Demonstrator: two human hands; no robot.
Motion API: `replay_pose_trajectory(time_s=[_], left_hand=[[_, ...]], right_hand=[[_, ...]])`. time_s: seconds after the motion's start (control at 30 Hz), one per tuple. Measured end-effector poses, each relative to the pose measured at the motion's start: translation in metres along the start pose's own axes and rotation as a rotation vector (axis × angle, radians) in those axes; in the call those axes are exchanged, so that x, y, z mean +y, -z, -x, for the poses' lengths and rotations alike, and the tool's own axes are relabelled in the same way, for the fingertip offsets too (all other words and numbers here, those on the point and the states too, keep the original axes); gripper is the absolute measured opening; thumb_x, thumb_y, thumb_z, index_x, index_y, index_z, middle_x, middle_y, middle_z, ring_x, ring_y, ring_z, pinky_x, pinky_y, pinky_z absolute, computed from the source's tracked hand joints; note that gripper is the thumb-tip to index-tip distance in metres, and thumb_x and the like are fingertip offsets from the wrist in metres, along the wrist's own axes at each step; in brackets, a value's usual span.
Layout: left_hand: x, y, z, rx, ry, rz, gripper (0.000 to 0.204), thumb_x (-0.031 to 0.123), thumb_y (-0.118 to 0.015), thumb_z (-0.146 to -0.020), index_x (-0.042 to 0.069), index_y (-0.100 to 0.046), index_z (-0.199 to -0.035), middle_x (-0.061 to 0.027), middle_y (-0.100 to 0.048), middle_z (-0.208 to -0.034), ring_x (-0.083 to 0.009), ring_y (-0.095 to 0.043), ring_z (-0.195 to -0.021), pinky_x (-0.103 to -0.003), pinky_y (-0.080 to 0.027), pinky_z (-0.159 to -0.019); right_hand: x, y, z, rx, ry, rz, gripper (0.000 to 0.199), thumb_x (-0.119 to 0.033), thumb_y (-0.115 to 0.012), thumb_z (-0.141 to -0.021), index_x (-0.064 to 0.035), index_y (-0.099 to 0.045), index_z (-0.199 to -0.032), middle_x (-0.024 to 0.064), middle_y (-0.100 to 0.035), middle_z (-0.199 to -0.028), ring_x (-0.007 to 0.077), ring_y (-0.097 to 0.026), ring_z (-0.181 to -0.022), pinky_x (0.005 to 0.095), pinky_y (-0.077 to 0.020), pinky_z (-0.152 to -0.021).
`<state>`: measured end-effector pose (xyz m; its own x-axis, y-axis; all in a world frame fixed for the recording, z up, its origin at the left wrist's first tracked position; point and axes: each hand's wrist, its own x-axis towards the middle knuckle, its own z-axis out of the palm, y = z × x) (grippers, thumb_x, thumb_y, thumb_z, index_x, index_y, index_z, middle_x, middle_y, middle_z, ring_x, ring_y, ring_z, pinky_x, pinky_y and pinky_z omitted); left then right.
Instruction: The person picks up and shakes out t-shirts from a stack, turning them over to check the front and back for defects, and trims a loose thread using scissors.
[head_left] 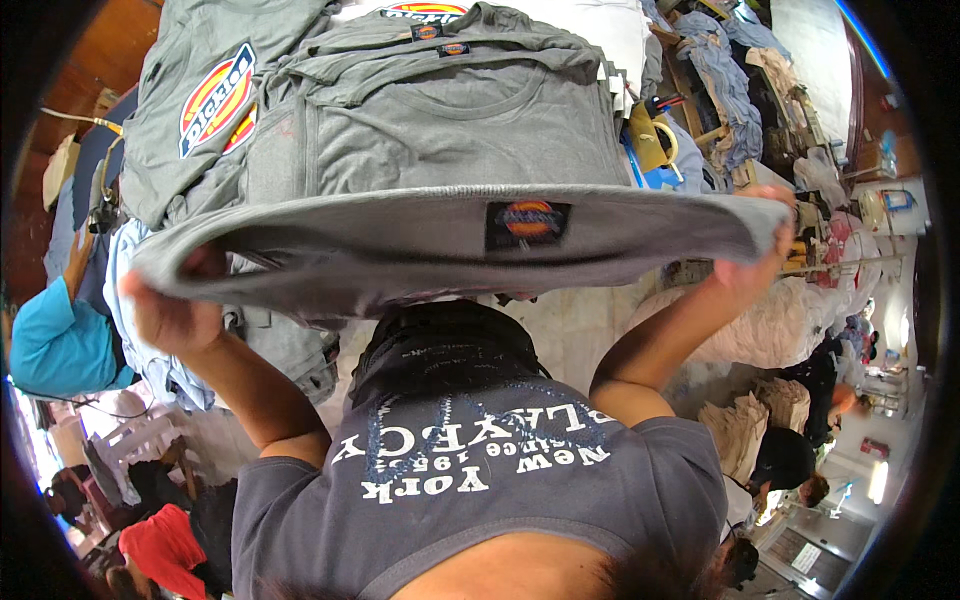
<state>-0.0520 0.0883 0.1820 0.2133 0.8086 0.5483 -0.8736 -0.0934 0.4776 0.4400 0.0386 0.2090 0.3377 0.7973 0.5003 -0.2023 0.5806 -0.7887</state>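
A grey T-shirt (pixel 390 225) is stretched wide between my two hands, in front of my body. Its upper edge runs almost straight across, and a dark square neck label (pixel 528 226) shows inside. My left hand (pixel 175 312) is closed on one end of the cloth, with the fingers partly covered by it. At the other end, my right hand (pixel 757 245) grips the fabric, a little blurred. Just beyond the held shirt lies a stack of grey T-shirts (pixel 470 125), the top ones neck outward. Another grey shirt (pixel 180 165) with a large printed badge lies left of the stack.
Right of the stack are a yellow tape roll (pixel 667 150) and some pens or tools. Blue cloth pieces (pixel 730 95) heap up farther right, above a pale fabric bundle (pixel 760 320). A person in teal (pixel 60 345) is at the left; a person in red (pixel 163 548) is lower left.
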Motion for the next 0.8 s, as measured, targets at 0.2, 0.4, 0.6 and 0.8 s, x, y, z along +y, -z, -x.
replay_pose_trajectory(time_s=[0.2,0.4,0.6,0.8], left_hand=[[-0.016,0.023,-0.054,0.185,0.227,-0.423,0.048,0.027,-0.033,-0.089,-0.008,-0.033,-0.122,-0.0227,-0.042,-0.121,-0.0273,-0.047,-0.106,-0.036,-0.034,-0.093],[-0.093,0.181,-0.103,0.612,0.605,-0.477,0.025,0.016,-0.058,-0.078,-0.001,-0.058,-0.096,-0.0097,-0.060,-0.095,-0.0179,-0.057,-0.087,-0.030,-0.044,-0.082],[-0.094,0.182,-0.107,0.503,0.694,-0.331,0.025,0.014,-0.056,-0.080,-0.003,-0.056,-0.098,-0.0121,-0.059,-0.097,-0.0199,-0.057,-0.090,-0.031,-0.045,-0.083],[-0.084,0.172,-0.103,0.409,0.636,-0.301,0.029,0.020,-0.048,-0.086,-0.002,-0.052,-0.105,-0.0104,-0.055,-0.108,-0.0181,-0.053,-0.100,-0.029,-0.041,-0.087]], right_hand=[[0.055,-0.029,-0.048,0.016,-0.135,0.311,0.031,-0.018,-0.060,-0.077,-0.0004,-0.054,-0.101,0.0095,-0.058,-0.094,0.0173,-0.055,-0.082,0.0290,-0.0426,-0.077],[0.246,0.008,-0.094,-0.055,-0.336,0.881,0.038,-0.029,-0.065,-0.071,0.0042,-0.059,-0.089,0.0152,-0.062,-0.080,0.0202,-0.056,-0.074,0.0308,-0.0418,-0.068],[0.245,0.004,-0.090,-0.008,-0.336,0.957,0.035,-0.027,-0.066,-0.071,0.0026,-0.060,-0.088,0.0150,-0.062,-0.082,0.0205,-0.056,-0.073,0.0305,-0.0412,-0.070],[0.213,-0.001,-0.087,-0.286,-0.461,0.528,0.057,-0.029,-0.071,-0.067,0.0023,-0.048,-0.109,0.0082,-0.057,-0.094,0.0158,-0.053,-0.085,0.0252,-0.0399,-0.075]])
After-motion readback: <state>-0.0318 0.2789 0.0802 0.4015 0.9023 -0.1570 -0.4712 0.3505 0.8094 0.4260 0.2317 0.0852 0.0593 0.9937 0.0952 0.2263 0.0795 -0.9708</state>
